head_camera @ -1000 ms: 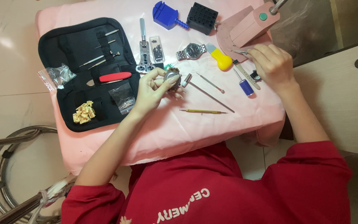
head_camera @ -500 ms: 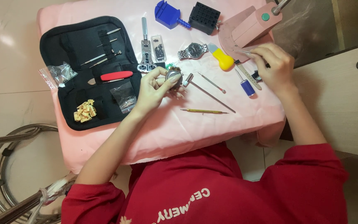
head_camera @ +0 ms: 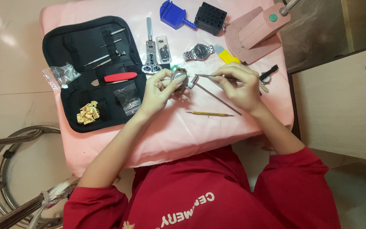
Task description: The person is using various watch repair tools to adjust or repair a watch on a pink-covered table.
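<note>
**Watch case held at table centre, tweezers at its edge**

Nearest the body, a thin yellow-handled pick (head_camera: 209, 113) lies loose on the pink cloth-covered table (head_camera: 170, 135). Just beyond it, the left hand (head_camera: 157, 91) pinches a small round metal watch case (head_camera: 178, 79) between thumb and fingers, raised slightly off the cloth. The right hand (head_camera: 240, 87) grips slim metal tweezers (head_camera: 212, 76), whose tips are close beside the case rim; contact cannot be judged. A long thin steel rod (head_camera: 217, 96) lies under the right hand. Left of the hands is an open black fabric tool pouch (head_camera: 87, 63). Farther off are a steel-bracelet wristwatch (head_camera: 198, 52) and a blue plastic link remover (head_camera: 171, 14).
</note>
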